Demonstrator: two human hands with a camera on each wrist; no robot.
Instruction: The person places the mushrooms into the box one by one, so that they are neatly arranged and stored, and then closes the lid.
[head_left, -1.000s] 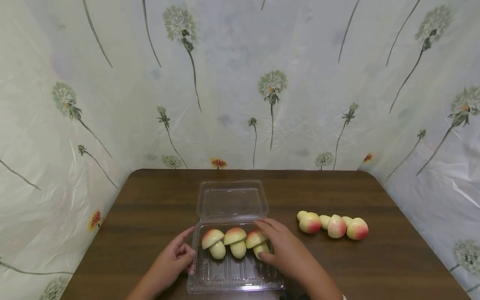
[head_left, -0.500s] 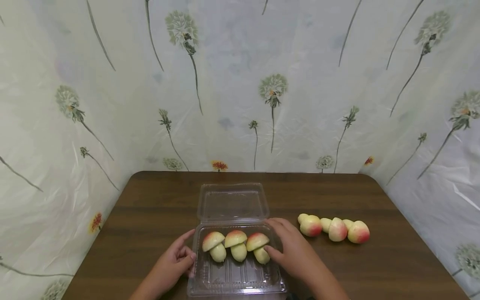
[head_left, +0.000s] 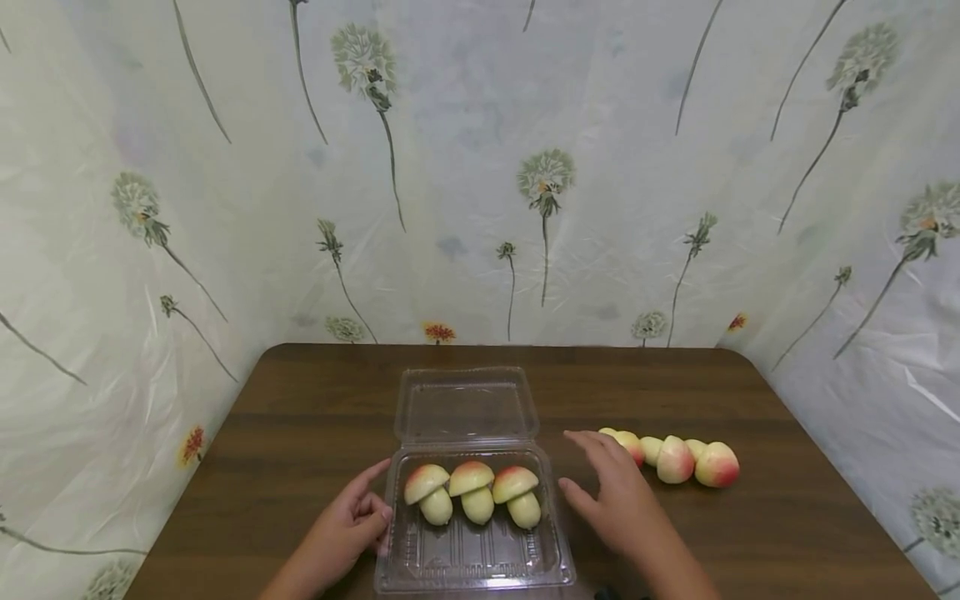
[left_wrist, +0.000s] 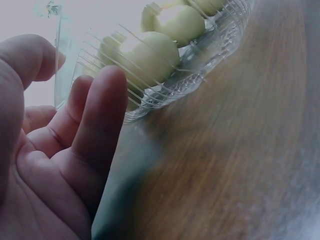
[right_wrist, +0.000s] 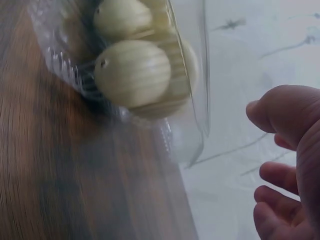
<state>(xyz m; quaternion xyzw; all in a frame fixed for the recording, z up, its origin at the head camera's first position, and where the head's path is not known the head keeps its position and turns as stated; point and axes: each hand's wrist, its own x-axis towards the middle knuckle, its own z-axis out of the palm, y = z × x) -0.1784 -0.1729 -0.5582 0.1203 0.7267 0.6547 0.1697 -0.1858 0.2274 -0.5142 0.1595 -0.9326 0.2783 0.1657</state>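
Observation:
A clear plastic clamshell box (head_left: 480,575) lies opened on the table, its lid (head_left: 467,404) folded back. In its base sits a row of three toy mushrooms (head_left: 471,492) with red-and-yellow caps and pale stems. My left hand (head_left: 351,521) grips the box's left rim, thumb above and bent fingers against the side wall; the left wrist view shows the thumb (left_wrist: 37,55) at the rim. Just right of the box, my right hand (head_left: 611,500) hovers with spread fingers and holds nothing. It partly hides the nearest of three more mushrooms (head_left: 675,460) lying at the right.
The dark wooden table (head_left: 315,400) ends at a back edge against a pale curtain (head_left: 450,183) printed with dandelions. A small dark object (head_left: 606,592) shows at the bottom edge of the head view, below the right forearm.
My right hand has let go of the rightmost mushroom in the box and moved right, out over the table towards the other mushrooms. The left hand stays at the rim.

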